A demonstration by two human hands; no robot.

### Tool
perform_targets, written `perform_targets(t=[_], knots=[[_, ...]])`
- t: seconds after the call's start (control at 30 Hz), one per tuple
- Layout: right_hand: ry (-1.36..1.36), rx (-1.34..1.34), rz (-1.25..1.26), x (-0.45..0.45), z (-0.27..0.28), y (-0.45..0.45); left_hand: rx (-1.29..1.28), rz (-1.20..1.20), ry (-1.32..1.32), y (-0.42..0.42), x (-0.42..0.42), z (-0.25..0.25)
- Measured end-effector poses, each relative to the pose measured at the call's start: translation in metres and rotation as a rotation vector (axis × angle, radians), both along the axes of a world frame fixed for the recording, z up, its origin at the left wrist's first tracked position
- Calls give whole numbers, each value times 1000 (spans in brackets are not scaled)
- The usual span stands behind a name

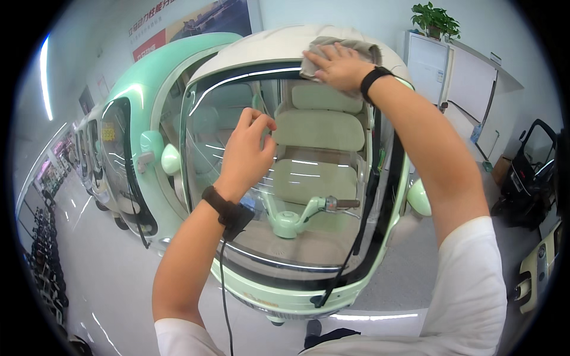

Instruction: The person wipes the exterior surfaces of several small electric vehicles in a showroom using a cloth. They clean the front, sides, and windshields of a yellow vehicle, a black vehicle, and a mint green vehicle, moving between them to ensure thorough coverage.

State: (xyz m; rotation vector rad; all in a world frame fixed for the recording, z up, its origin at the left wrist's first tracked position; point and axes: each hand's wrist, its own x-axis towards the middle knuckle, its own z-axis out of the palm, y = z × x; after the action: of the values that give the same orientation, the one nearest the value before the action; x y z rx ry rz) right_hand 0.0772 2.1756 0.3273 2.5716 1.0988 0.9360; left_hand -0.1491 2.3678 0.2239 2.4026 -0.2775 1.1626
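A small pale-green enclosed vehicle with a cream roof stands before me. My right hand lies with fingers spread on a folded grey-beige cloth, pressing it on the roof just above the windshield's top edge. My left hand is raised in front of the windshield, its fingers loosely curled with nothing in them; whether it touches the glass I cannot tell. Through the glass show a green handlebar and padded seats. A black wiper runs along the right side of the glass.
A mint-green vehicle stands close on the left, with others in a row behind it. Round green mirrors stick out on both sides. At right are a white cabinet with a potted plant and a black vehicle. A cable hangs from my left wrist.
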Motion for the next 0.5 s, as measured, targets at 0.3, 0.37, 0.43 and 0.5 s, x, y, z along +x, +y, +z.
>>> perform_targets(t=[0.3,0.37,0.43,0.5], knots=[[123,-5,54,-29,12,119,153,167,-31,87,54,28],[134,-15,58,-35,12,136,136,148,-170,87,70,35],[110,11,79,-27,9,148,82,78,-234,74,86,52],[77,35,86,-21,7,157,110,-17,-361,67,109,70]])
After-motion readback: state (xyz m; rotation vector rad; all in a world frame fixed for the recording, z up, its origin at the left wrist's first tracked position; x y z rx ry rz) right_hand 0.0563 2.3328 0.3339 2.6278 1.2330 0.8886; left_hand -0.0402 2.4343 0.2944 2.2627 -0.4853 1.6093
